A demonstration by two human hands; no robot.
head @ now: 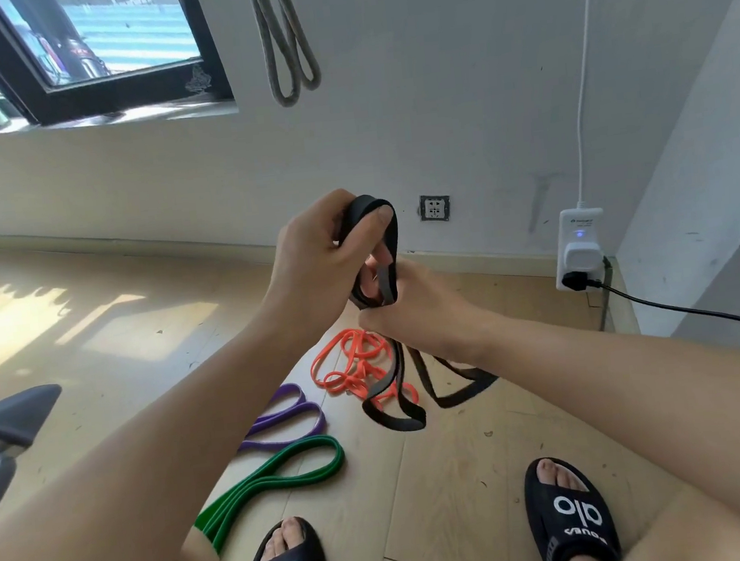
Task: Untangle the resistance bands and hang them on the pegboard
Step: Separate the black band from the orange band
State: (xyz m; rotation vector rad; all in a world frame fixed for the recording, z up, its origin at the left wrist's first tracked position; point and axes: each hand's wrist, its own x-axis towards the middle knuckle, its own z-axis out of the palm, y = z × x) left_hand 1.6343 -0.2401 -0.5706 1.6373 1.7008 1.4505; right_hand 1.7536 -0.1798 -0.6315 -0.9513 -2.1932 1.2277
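Black rubber fills both hands at the centre of the frame: the left hand (324, 244) curls its fingers round the top loop of the black band (379, 252), thumb pressed over the fold, and the right hand (411, 308), just below it, grips the same band's strands where they gather. From the right hand the band's lower loops hang down toward the wooden floor (446, 476); whether they touch it cannot be told.

On the floor, in the lower middle of the frame, lie three more bands, one of each colour: an orange band (349, 368) in a knotted tangle just behind the hanging black loops, a purple band (286, 417) folded double to its lower left, and a green band (279, 479) folded double nearer the feet.

One grey band (287, 48) hangs in two loops on the wall (433, 116) at the top centre. Two black slippers (572, 518) show at the bottom edge.
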